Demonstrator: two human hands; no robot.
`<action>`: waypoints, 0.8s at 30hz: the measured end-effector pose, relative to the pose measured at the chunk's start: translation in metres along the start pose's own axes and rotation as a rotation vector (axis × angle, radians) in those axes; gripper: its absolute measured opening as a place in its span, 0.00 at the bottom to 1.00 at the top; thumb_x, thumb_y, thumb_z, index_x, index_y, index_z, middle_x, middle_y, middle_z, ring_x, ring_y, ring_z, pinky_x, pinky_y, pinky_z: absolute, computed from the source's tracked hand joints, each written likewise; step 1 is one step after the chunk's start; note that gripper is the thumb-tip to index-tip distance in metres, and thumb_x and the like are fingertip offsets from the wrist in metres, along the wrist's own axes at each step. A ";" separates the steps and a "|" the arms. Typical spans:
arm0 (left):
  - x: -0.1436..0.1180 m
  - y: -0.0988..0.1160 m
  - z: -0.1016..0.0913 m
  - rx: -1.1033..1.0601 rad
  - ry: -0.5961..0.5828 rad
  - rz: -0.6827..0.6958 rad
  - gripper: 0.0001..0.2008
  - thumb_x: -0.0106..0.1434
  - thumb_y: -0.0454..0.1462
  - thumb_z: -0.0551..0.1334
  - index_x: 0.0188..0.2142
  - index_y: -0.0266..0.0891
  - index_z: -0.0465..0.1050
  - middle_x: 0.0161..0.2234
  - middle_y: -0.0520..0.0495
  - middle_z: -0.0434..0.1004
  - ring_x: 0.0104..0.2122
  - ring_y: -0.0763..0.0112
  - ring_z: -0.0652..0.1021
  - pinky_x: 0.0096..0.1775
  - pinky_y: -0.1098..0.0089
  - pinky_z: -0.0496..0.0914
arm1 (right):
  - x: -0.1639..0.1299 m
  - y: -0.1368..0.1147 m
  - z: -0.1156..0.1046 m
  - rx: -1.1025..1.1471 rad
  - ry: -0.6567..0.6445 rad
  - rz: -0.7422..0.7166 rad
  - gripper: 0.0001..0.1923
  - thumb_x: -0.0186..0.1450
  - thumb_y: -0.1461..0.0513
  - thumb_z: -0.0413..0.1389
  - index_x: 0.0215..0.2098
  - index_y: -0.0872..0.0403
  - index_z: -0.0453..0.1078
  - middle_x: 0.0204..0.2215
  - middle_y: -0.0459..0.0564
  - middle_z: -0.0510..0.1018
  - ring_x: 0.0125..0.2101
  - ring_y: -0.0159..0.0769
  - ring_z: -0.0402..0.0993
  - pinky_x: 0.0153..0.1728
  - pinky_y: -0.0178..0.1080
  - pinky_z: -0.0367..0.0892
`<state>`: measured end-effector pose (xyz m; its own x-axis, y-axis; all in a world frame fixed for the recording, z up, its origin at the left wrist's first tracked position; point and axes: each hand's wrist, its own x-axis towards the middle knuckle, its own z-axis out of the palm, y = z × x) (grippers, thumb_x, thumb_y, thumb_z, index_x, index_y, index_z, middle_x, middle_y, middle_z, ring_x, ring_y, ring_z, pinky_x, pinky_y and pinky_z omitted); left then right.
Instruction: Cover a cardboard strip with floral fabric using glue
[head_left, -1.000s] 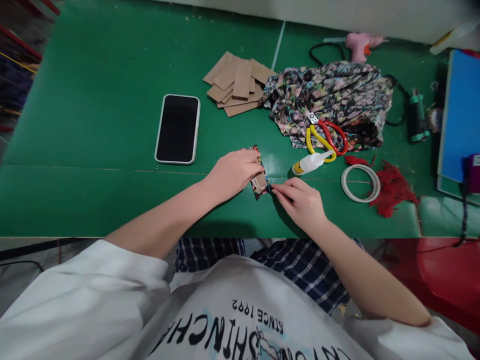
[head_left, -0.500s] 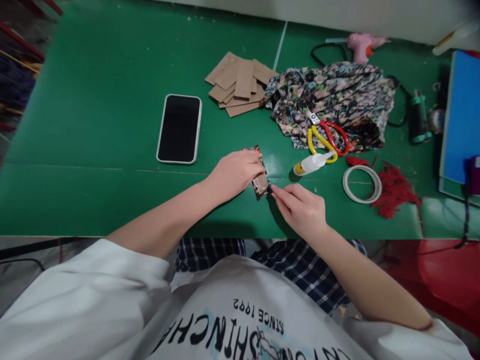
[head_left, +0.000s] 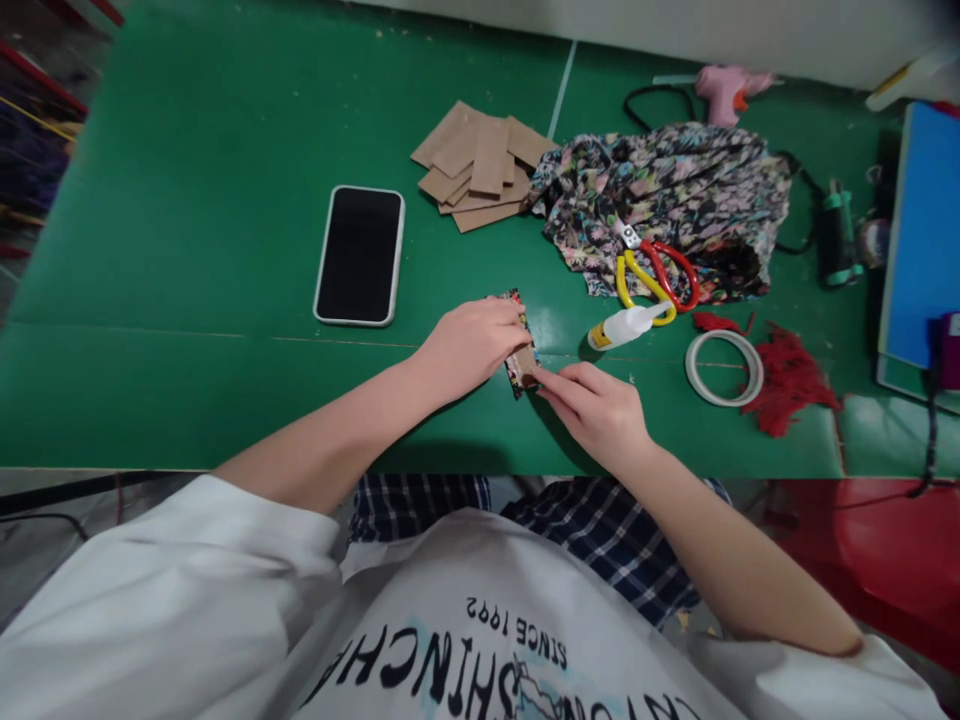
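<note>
A small brown cardboard strip (head_left: 523,362) lies on a slightly larger piece of dark floral fabric (head_left: 514,380), whose edges show around it. My left hand (head_left: 474,345) holds this piece against the table from the left, its fingers bent over the upper part and hiding it. At the lower right corner my right hand (head_left: 596,410) pinches the fabric edge between thumb and forefinger, a fingertip over the cardboard. A white glue bottle (head_left: 621,328) with a yellow label lies to the right, its nozzle by the scissors (head_left: 660,275) with one red and one yellow handle.
Cardboard strips (head_left: 487,160) are piled behind my hands, touching a crumpled floral cloth (head_left: 667,200). A phone (head_left: 360,255) lies at left. Rightward are a tape roll (head_left: 694,382), red threads (head_left: 791,385) and a blue board (head_left: 926,240); a pink glue gun (head_left: 724,95) lies at the back.
My right hand has shifted slightly left, and its fingertips have come from the fabric corner onto the edge of the cardboard. My left hand has stayed in place.
</note>
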<state>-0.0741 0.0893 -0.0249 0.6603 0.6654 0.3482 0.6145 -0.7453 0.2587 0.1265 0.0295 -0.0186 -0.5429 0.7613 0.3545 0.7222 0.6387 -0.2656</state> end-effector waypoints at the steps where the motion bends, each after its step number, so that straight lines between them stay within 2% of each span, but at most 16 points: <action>1: 0.000 0.000 0.000 0.004 0.000 0.002 0.14 0.66 0.36 0.52 0.35 0.37 0.76 0.38 0.44 0.77 0.45 0.65 0.74 0.47 0.64 0.69 | 0.000 0.000 0.000 -0.013 0.000 -0.030 0.12 0.64 0.64 0.51 0.45 0.51 0.71 0.30 0.45 0.76 0.28 0.26 0.70 0.26 0.30 0.63; 7: 0.000 0.000 0.001 0.010 0.009 0.000 0.14 0.66 0.35 0.51 0.34 0.37 0.76 0.38 0.45 0.77 0.46 0.65 0.74 0.47 0.65 0.69 | 0.005 -0.002 0.006 -0.052 -0.017 -0.149 0.10 0.63 0.67 0.52 0.41 0.51 0.71 0.31 0.43 0.75 0.27 0.25 0.68 0.24 0.30 0.60; 12: -0.001 0.000 0.002 0.004 0.015 -0.002 0.13 0.66 0.36 0.52 0.34 0.37 0.76 0.38 0.45 0.77 0.45 0.65 0.74 0.46 0.65 0.69 | 0.010 -0.002 0.008 -0.038 -0.010 -0.142 0.06 0.64 0.64 0.51 0.34 0.53 0.71 0.30 0.44 0.75 0.28 0.26 0.69 0.25 0.31 0.59; 24: 0.000 0.001 -0.001 -0.024 -0.016 -0.024 0.14 0.66 0.36 0.51 0.35 0.38 0.76 0.39 0.45 0.77 0.46 0.66 0.74 0.47 0.64 0.69 | 0.012 -0.007 0.013 -0.065 -0.070 -0.082 0.10 0.66 0.63 0.47 0.34 0.56 0.69 0.28 0.47 0.73 0.26 0.27 0.68 0.22 0.32 0.59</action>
<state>-0.0741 0.0882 -0.0240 0.6524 0.6833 0.3278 0.6197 -0.7300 0.2884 0.1092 0.0356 -0.0243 -0.6279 0.7145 0.3086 0.6996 0.6919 -0.1785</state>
